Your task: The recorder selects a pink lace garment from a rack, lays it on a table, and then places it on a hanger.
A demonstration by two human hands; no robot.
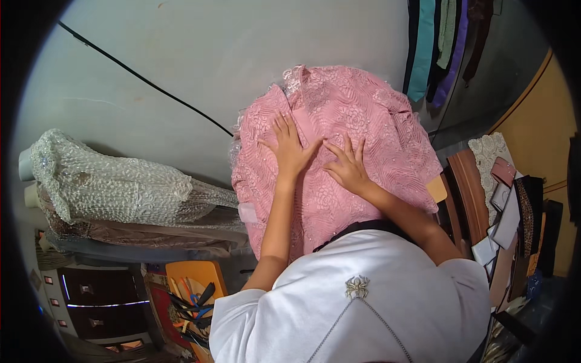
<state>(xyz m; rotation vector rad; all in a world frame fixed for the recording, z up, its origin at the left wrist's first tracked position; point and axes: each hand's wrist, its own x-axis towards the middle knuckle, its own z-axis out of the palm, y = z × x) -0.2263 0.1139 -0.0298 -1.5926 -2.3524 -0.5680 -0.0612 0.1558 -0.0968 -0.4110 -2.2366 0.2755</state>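
Observation:
A pink lace garment with floral and wavy patterns lies spread in front of me, over a surface mostly hidden beneath it. My left hand rests on it left of its middle, palm down and fingers spread, near a folded edge that runs toward the top. My right hand lies on the lace just to the right, fingers apart and thumb toward the left. Nothing is held in either hand. A yellow corner shows under the garment's right side.
Mannequins in beaded cream and brown gowns stand left against the grey wall. Orange stool or table with tools is lower left. Fabric strips and pieces pile at right, beside a wooden cabinet. Coloured straps hang upper right.

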